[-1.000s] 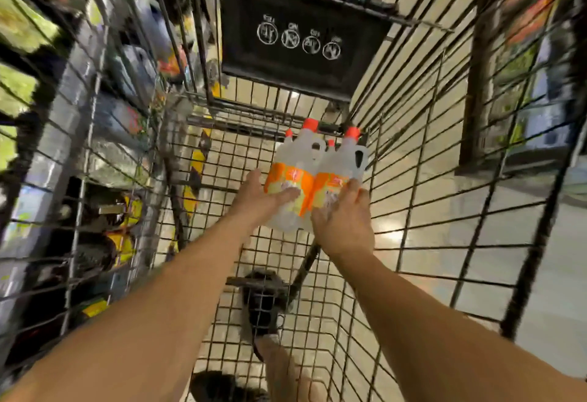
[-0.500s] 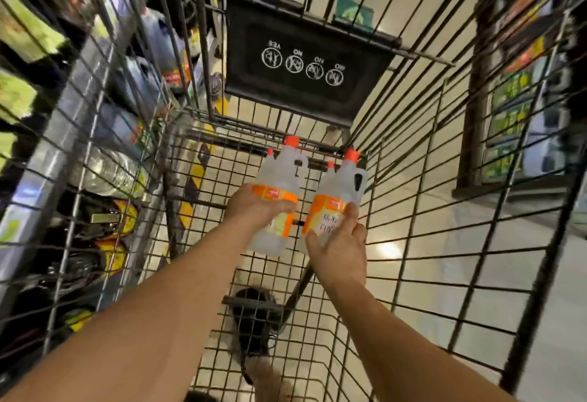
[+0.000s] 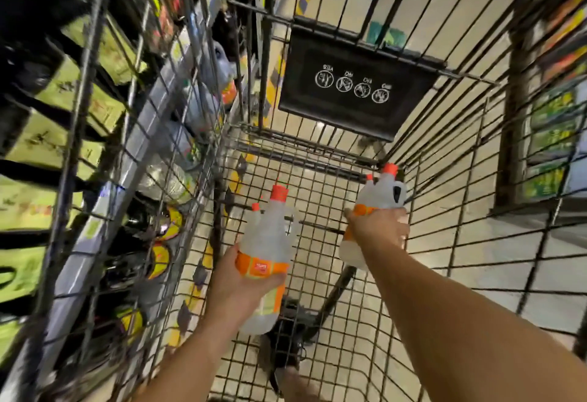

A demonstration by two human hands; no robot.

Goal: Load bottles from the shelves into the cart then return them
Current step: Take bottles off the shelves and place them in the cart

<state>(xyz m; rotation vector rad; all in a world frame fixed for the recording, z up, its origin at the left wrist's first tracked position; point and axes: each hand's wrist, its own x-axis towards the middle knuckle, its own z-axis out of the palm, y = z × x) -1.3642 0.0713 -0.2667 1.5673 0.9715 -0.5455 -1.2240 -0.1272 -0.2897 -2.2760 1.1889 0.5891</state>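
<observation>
Separated since a moment ago, the left bottle (image 3: 268,239) and right bottle (image 3: 384,193) are held well apart inside the cart (image 3: 305,160). Nearest, the left hand (image 3: 236,284) curls its fingers round the left bottle's orange label (image 3: 255,266). Farther, the right hand (image 3: 379,227) grips the right bottle near the cart's right side. Beyond hangs a black flap (image 3: 355,96).

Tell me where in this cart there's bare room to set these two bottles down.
The cart's wire floor is bare between the left bottle and right bottle, forward to the far wall under the black panel. Crowded: the shelf beyond the left wall, packed with bottles.
</observation>
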